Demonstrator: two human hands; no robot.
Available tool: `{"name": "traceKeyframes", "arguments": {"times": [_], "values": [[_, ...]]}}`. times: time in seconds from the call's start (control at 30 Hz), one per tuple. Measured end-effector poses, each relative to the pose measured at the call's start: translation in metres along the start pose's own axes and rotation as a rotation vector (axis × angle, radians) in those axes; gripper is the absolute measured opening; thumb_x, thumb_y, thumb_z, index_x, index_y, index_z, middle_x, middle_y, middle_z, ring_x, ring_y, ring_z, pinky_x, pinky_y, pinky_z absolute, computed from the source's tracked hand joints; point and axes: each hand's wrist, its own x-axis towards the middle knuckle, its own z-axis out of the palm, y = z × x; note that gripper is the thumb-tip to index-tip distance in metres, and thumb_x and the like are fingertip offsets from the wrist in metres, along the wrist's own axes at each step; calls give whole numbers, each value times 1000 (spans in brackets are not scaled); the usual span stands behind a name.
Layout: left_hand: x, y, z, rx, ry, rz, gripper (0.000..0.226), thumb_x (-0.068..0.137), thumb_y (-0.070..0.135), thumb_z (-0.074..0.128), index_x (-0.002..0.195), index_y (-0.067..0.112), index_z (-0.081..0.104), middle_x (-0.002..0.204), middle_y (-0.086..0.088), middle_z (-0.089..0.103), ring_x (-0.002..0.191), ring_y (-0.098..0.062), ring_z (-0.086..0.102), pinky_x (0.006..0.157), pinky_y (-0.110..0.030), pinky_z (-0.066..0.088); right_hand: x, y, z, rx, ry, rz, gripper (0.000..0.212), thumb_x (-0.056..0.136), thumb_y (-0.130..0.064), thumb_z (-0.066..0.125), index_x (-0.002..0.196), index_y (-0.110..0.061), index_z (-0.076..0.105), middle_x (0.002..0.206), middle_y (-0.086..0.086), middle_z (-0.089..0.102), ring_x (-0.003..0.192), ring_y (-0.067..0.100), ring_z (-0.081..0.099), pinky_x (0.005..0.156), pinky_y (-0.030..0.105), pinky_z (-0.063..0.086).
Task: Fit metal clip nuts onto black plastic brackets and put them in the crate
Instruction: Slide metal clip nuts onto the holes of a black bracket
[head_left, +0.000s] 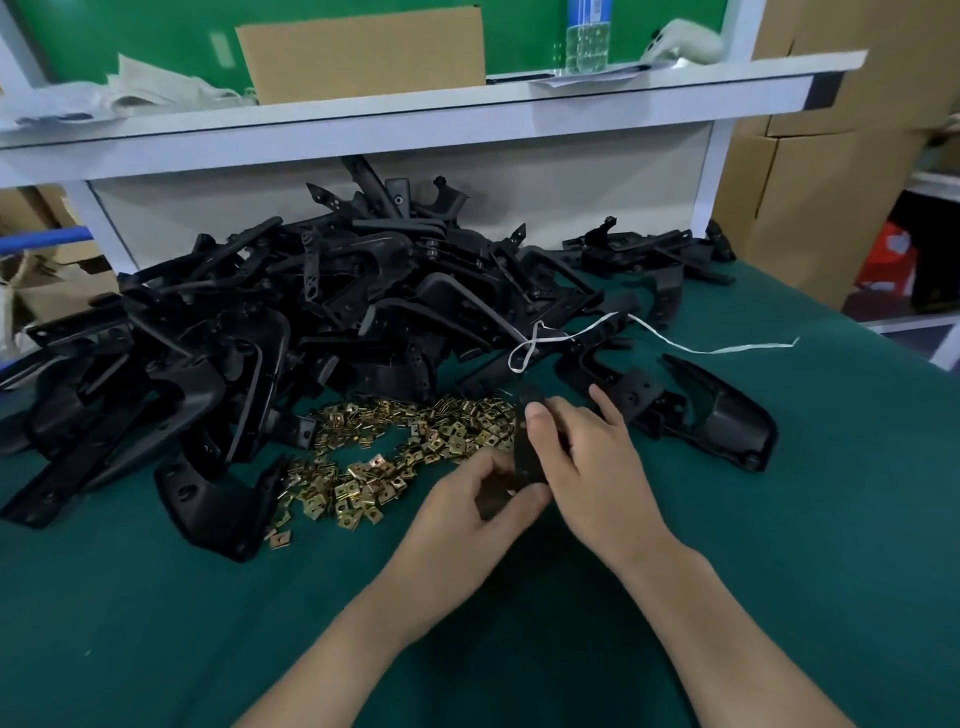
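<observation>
Both hands hold one black plastic bracket (525, 452) upright above the green table (208, 623). My right hand (587, 462) grips its upper part, thumb on the front face. My left hand (478, 504) pinches its lower end; whether a clip nut sits between those fingers is hidden. A scatter of brass-coloured clip nuts (395, 452) lies just left of the hands. A big heap of black brackets (291, 322) fills the table behind. No crate is in view.
Loose brackets (722, 415) lie to the right of my hands, with a white string (675, 340) trailing across them. A white shelf (415, 119) overhangs the heap, carrying a cardboard box (363, 52). Stacked cartons (831, 182) stand at the far right.
</observation>
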Motion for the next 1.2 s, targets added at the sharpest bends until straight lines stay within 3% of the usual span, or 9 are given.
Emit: {"name": "traceKeyframes", "arguments": {"times": [0.07,0.17,0.23,0.33,0.43,0.53,0.7,1.0,1.2], "values": [[3,-7,-8,131,-21,56,17,97,56,50,102,41,58,93,22,64,84,3,58,72,-13,43,3,6,2,24,-25,48,45,106,-48,28,82,-20,54,66,-4,59,75,10,57,119,31,24],[10,-25,-28,566,177,124,43,100,63,27,121,38,55,117,26,58,113,2,48,101,-24,37,8,9,4,0,-64,65,42,106,-45,34,81,-17,53,64,-2,58,82,15,54,113,15,22],[15,-35,-44,834,276,40,59,100,64,24,136,26,51,137,8,54,131,-14,41,115,-37,28,10,10,3,-23,-102,46,42,106,-43,35,85,-14,57,67,1,62,98,17,45,102,-1,12],[21,-49,-59,952,207,-104,76,93,71,21,151,22,37,155,-3,36,146,-24,27,123,-43,16,11,11,3,-38,-144,18,43,106,-42,32,90,-14,60,71,1,65,103,18,43,98,-6,8],[28,-56,-63,963,114,-172,80,90,76,19,153,29,30,158,1,32,145,-22,29,121,-39,21,13,13,5,-38,-129,11,43,104,-44,29,84,-16,55,66,-1,58,87,20,51,103,7,19],[34,-57,-61,1009,99,-161,70,92,71,28,148,31,40,151,5,40,137,-21,37,115,-38,30,15,17,8,-75,-121,-11,43,105,-41,29,81,-15,53,61,0,55,71,18,54,106,19,27],[31,-55,-53,997,191,-7,36,97,47,51,122,25,65,120,4,61,109,-23,55,95,-38,46,15,17,11,-57,-124,-2,44,103,-43,29,80,-15,54,63,0,58,87,16,48,97,15,24],[29,-51,-57,945,269,44,17,96,34,61,105,21,69,102,7,66,96,-19,60,83,-34,50,12,15,7,28,-173,44,46,101,-53,26,80,-21,52,70,-3,59,97,11,43,88,3,23],[27,-51,-57,924,259,64,11,93,25,63,102,20,60,100,8,63,96,-20,58,87,-36,45,12,14,7,60,-176,41,44,101,-53,27,78,-23,50,66,-3,55,93,9,48,89,21,30]]}}
